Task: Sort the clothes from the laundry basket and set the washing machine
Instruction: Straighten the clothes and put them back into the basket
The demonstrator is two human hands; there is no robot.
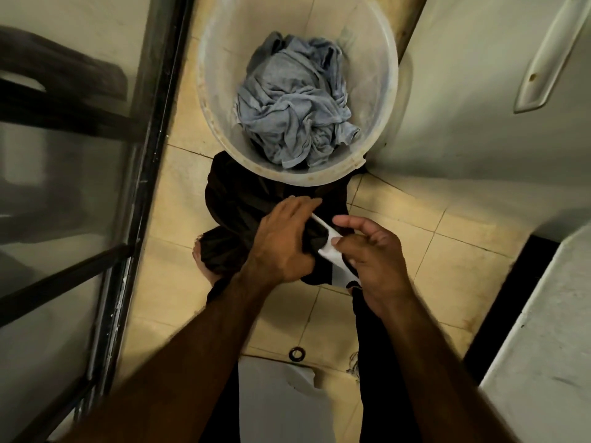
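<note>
Gripping black garment [236,203] w/ L hand [281,244], pinching white trim [324,249] w/ R hand [374,260]; best shake open before basket [287,178] at 12.

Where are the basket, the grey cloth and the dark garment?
basket [220,59]: head view, bare inner wall on its left side.
grey cloth [294,103]: head view, middle of the crumpled heap.
dark garment [236,199]: head view, fabric just below the basket rim.

No readable text, label, brand or number shows anywhere.
</note>
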